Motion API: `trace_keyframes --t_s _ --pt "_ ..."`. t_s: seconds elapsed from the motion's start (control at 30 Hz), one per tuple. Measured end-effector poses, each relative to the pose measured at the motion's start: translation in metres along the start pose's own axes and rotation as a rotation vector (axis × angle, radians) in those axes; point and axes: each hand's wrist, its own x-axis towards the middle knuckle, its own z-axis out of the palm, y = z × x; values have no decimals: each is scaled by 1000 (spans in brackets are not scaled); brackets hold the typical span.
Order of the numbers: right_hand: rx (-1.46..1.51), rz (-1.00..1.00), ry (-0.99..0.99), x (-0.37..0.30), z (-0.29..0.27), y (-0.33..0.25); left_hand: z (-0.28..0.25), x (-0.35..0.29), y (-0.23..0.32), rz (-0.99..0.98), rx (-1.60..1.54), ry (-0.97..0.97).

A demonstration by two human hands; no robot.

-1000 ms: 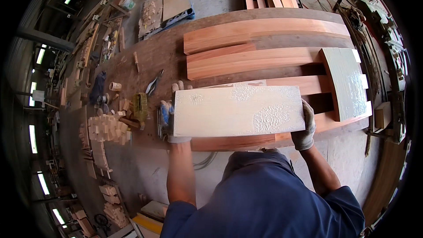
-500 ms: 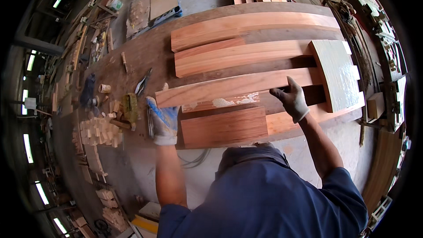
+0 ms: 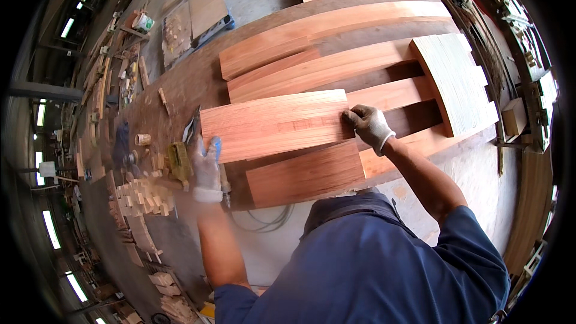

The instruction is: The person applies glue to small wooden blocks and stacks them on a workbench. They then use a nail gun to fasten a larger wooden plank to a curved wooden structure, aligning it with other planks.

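Note:
A short, wide reddish board (image 3: 276, 123) lies across the left part of a long narrow beam (image 3: 390, 93). My left hand (image 3: 207, 165), in a white glove with blue marks, grips its left end, thumb toward the top face; the other fingers are partly hidden and blurred. My right hand (image 3: 371, 127), in a white glove with dirty fingertips, presses closed fingers against the board's right end. Nearer me, a darker short board (image 3: 305, 174) rests on the left end of another beam (image 3: 402, 147). A pale grey-green wide board (image 3: 453, 84) spans the beams' right ends.
More long beams (image 3: 336, 21) lie on the brown worktable (image 3: 186, 87). Left of my left hand are a yellow-green tool (image 3: 179, 164), a small cup (image 3: 143, 140) and many wood blocks (image 3: 144, 197). Hoses (image 3: 270, 222) lie on the floor.
The wide board's flat face now shows over the beam, where a strip with whitish patches was visible. My right hand has moved left onto the board's end; the left hand has shifted slightly left.

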Motion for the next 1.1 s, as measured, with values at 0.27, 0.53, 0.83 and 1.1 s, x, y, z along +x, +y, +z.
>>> trace_keyframes --t_s 0.27,0.53,0.83,1.1 --pt "-57 -68 40 -4 4 0 -3 -2 -17 -111 -85 1" --pt "-271 -99 63 20 -1 -7 22 -1 -69 -314 -241 149" --pt "-424 -65 19 34 5 15 26 7 -120 -409 -217 -18" --pt "-471 -50 -23 37 17 18 20 16 -140 -487 -210 -32"
